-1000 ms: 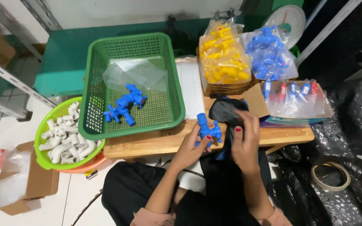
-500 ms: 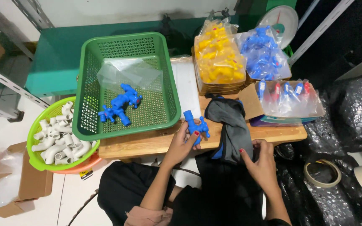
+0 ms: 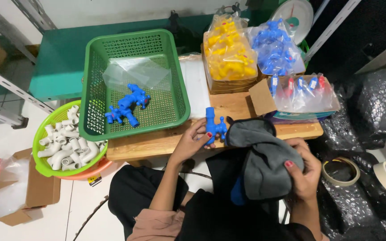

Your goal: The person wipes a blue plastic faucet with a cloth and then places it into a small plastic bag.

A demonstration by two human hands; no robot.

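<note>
Since half a second ago, the right hand (image 3: 302, 172) has drawn the dark grey cloth (image 3: 264, 156) down off the counter (image 3: 157, 143) toward the lap, bunching it in closed fingers. Left hand (image 3: 193, 140) grips the blue plastic tap fitting (image 3: 213, 125) at the counter's front edge, just beside the cloth. Beyond lie a green plastic basket (image 3: 175, 80) with more blue fittings, clear bags of yellow fittings (image 3: 228, 58) and blue fittings (image 3: 275, 47), and a lime bowl of white pipe elbows (image 3: 65, 143).
</note>
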